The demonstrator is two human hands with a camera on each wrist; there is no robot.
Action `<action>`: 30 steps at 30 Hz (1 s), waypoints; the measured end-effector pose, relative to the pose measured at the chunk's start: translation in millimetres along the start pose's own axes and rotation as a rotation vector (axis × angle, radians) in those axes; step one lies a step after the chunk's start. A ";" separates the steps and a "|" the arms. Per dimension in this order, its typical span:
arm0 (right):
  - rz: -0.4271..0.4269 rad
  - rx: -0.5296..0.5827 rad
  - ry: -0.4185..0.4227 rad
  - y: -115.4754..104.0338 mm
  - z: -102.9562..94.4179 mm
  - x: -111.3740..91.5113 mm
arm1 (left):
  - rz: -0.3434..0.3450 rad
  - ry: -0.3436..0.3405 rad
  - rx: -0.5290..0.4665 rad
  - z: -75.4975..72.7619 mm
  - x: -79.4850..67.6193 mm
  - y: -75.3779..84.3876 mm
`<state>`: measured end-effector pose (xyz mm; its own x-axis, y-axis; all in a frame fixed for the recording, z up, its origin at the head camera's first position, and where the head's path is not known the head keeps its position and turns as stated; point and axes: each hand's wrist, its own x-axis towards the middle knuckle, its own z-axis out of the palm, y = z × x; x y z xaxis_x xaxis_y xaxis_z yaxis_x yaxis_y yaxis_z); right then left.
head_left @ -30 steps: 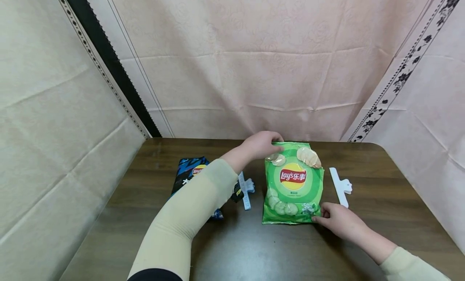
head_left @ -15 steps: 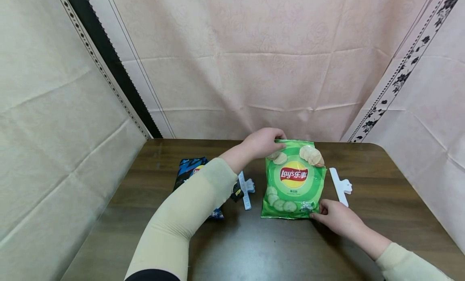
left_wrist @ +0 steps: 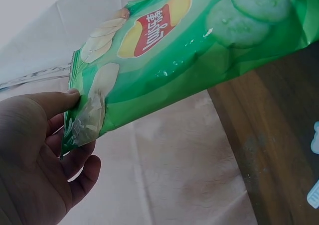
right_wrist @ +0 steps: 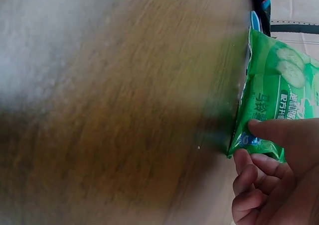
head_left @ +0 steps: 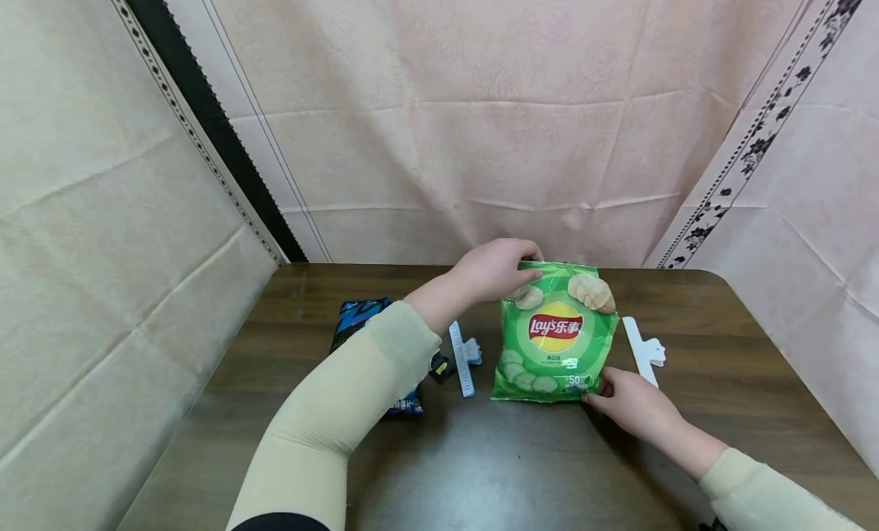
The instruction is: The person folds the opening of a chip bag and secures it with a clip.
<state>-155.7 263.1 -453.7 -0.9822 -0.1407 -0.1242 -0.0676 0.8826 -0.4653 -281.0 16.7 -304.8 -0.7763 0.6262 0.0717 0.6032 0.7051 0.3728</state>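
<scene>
A green Lay's chip bag (head_left: 552,336) is held between my two hands, its printed front toward the head camera. My left hand (head_left: 496,270) pinches the bag's upper left corner; in the left wrist view the thumb (left_wrist: 62,101) lies on the front and the other fingers behind. My right hand (head_left: 632,401) pinches the lower right corner, which the right wrist view shows between thumb (right_wrist: 269,129) and forefinger. The bag's back is hidden. A pale blue clip (head_left: 463,359) lies left of the bag, and a white clip (head_left: 644,352) lies right of it, partly behind my right hand.
A dark blue and black chip bag (head_left: 357,317) lies on the left of the brown wooden table (head_left: 522,477), largely covered by my left forearm. Pale cloth (head_left: 439,134) hangs behind the table and at both sides.
Both hands have shifted the green bag slightly away, toward the far table edge, and its lower edge has risen in the head view. The grips are unchanged, and the clips have not moved.
</scene>
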 end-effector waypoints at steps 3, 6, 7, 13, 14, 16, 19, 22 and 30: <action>0.000 -0.012 0.013 -0.3 0.3 1.7 | 0.016 -0.001 0.020 -2.8 -2.6 2.5; -0.006 -0.026 0.028 -0.1 1.1 2.2 | 0.028 -0.011 0.043 -4.9 -4.5 5.8; -0.009 -0.028 0.030 -0.1 1.3 2.3 | 0.030 -0.016 0.050 -5.5 -5.1 7.2; -0.024 -0.037 0.038 0.7 2.6 1.5 | 0.043 -0.053 0.101 -7.8 -6.1 18.8; -0.026 -0.037 0.038 0.8 2.8 1.1 | 0.044 -0.059 0.118 -7.9 -5.3 21.0; -0.026 -0.037 0.037 0.7 3.1 0.5 | 0.046 -0.066 0.153 -7.4 -2.8 25.0; -0.020 -0.035 0.030 0.8 3.6 -0.3 | 0.046 -0.076 0.203 -6.8 0.5 31.1; -0.017 -0.035 0.027 1.4 4.5 -0.3 | 0.048 -0.081 0.233 -6.4 2.7 36.3; -0.032 -0.047 0.031 3.3 4.9 0.0 | 0.049 -0.068 0.234 -9.8 4.5 46.8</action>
<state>-155.1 263.8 -459.6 -0.9843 -0.1563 -0.0822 -0.1069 0.8978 -0.4273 -258.1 49.3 -277.9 -0.7358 0.6770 0.0187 0.6719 0.7263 0.1451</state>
